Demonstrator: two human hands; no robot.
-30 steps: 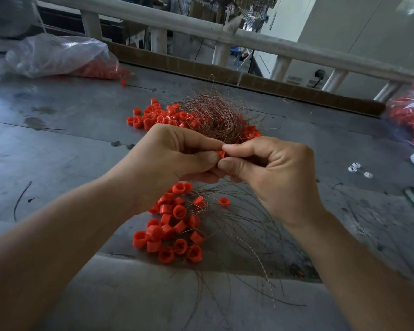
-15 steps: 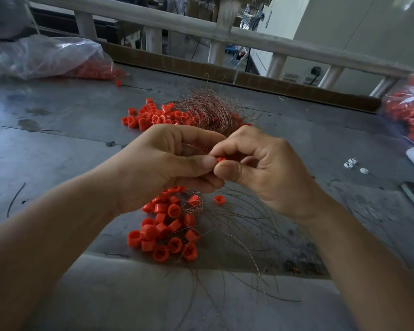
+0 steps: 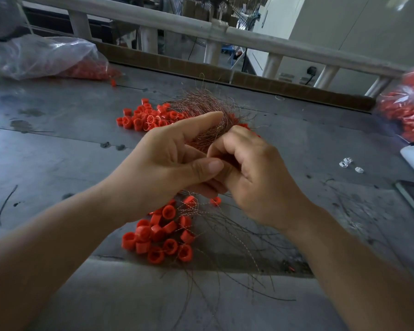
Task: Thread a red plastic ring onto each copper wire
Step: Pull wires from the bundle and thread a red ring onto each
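**Head view.** L hand [image 3: 163,168] and R hand [image 3: 256,173] meet above a grey metal worktable [image 3: 58,151], touching at thumb and fingers.

- **L hand:** index finger straight, pointing away. Thumb pressed against the R hand's curled fingers; lower fingers curled under.
- **R hand:** all fingers curled tight.
- **Grip:** whatever sits btwn the two hands is hidden, so cannot tell whether either hand grips a ring or a wire.
- **Wires:** thin loose copper wires [image 3: 227,237] fan out from beneath the hands toward the near table edge.
- **Rings, near:** a near pile of short red plastic rings [image 3: 163,237] lies below the L hand, mixed w/ those wires. A single red ring [image 3: 215,201] lies just beside it, under the hands.
- **Rings, far:** a far pile of red rings [image 3: 141,117] lies beyond the hands, touching a dense tangle of copper wire [image 3: 201,106].
- **Surroundings:** clear plastic bag of red parts [image 3: 46,56] at far left; second bag [image 3: 409,108] at right edge. Small white pieces [image 3: 346,162] at right, well apart from both piles. White railing [image 3: 249,34] behind the table.
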